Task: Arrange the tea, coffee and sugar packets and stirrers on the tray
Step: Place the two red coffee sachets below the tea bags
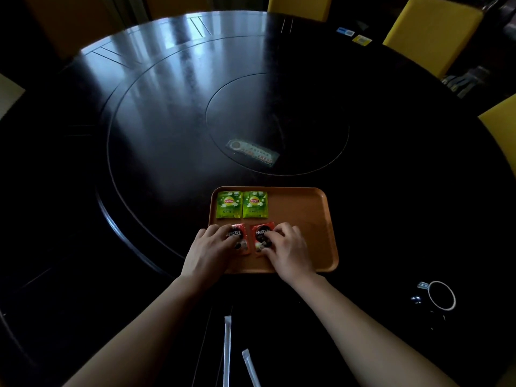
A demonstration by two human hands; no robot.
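Fingers (223, 233) of the left hand (208, 247) lie spread and flat on the left red coffee packet (239, 238), pressing it down rather than pinching it; fingers of the right hand (287, 248) are curled a little, their tips resting on the right red coffee packet (261, 237) in the same way. Whether either hand actually grips its packet cannot be told.

The round dark table (167, 121) fills most of the view, with an inset turning ring and a smaller inner disc. Yellow chairs (430, 32) stand along its far right edge. The orange tray (307, 213) sits near the table's near edge, slightly right of centre. A white-rimmed cup (442, 296) stands on the table well to the right of the tray's near right corner.

On the tray, two green tea packets (229, 204) (254, 204) lie side by side in the far left corner, just touching. The two coffee packets lie directly in front of them, along the near left part of the tray, with a narrow gap between. The tray's right half is bare.

Two white paper-wrapped stirrers (227, 350) (251, 368) lie on the table between the forearms, off the tray, near the table's near edge.
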